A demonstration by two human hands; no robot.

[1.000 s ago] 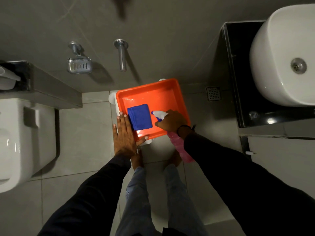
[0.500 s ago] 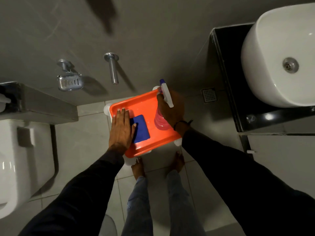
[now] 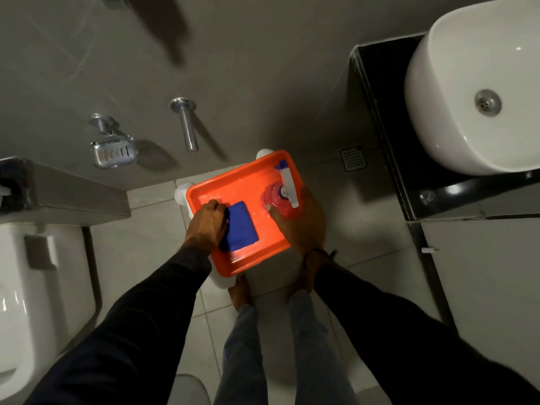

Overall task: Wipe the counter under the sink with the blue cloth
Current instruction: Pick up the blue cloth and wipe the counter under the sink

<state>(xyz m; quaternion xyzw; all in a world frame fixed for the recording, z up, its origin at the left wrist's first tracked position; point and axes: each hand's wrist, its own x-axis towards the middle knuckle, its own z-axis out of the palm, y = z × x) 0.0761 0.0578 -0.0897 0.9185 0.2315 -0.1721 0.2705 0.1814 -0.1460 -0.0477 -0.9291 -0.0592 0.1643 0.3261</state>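
Observation:
A folded blue cloth [image 3: 242, 226] lies in an orange tray [image 3: 233, 182] that rests on a white stool below me. My left hand [image 3: 208, 225] curls over the cloth's left edge and grips it. A pink spray bottle [image 3: 277, 200] with a white and blue trigger head stands upright in the tray's right half. My right hand [image 3: 304, 226] is wrapped around the bottle's near side. The white sink [image 3: 467, 92] sits on a black counter [image 3: 380, 112] at the upper right.
A white toilet [image 3: 35, 287] fills the left side, with a grey ledge [image 3: 73, 194] behind it. On the wall hang a metal soap dish [image 3: 114, 152] and a metal peg [image 3: 187, 127]. A floor drain [image 3: 352, 158] lies beside the counter. My bare feet stand under the tray.
My right hand has set the spray bottle upright in the tray and moved to its near side. My left hand went from lying flat beside the cloth to curling onto its edge.

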